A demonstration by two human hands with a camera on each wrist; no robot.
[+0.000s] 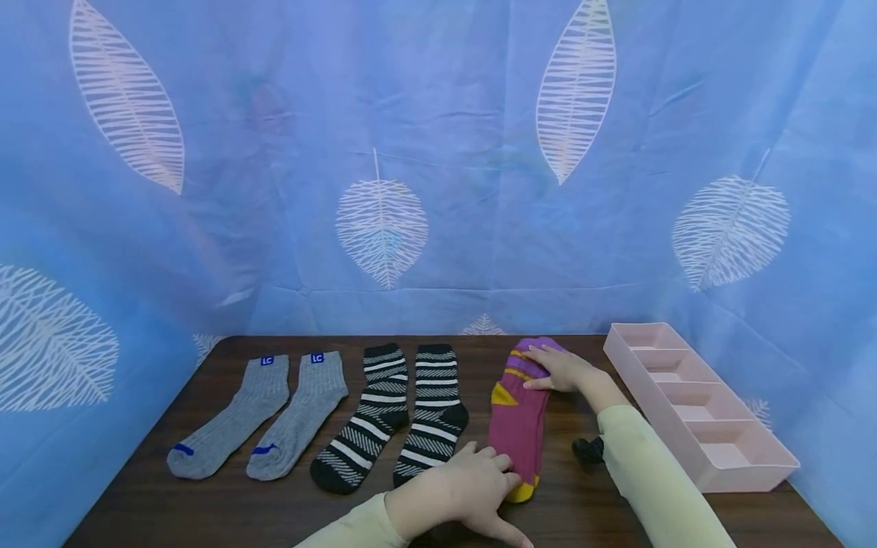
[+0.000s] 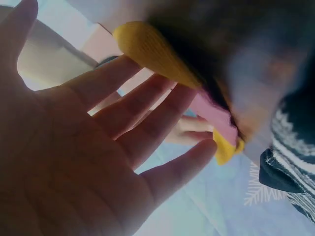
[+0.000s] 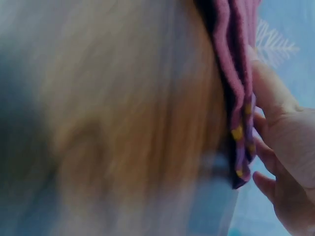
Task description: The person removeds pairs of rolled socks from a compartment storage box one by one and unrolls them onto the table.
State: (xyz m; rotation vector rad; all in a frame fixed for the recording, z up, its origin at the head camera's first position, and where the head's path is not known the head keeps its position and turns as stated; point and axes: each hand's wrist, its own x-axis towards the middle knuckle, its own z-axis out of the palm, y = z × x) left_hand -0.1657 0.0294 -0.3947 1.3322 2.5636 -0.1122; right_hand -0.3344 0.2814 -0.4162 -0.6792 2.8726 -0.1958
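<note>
A pair of magenta socks (image 1: 518,430) with yellow heel and toe and a purple, yellow-striped cuff lies stacked on the table. My right hand (image 1: 565,371) rests on the cuff end, fingers fairly straight. In the right wrist view, two layers of magenta knit (image 3: 227,54) show beside that hand's fingers. My left hand (image 1: 469,487) is at the toe end with its fingers spread. Seen from the left wrist, these extended fingers (image 2: 162,123) reach to the yellow toe (image 2: 152,51), and the palm holds nothing.
Left of the magenta socks lie two black-and-white striped socks (image 1: 370,415) (image 1: 433,426), then two grey socks (image 1: 236,418) (image 1: 304,418) with blue labels. A pink divided tray (image 1: 658,407) stands on the right of the dark wooden table (image 1: 226,510). Behind hangs a blue leaf-patterned curtain (image 1: 473,228).
</note>
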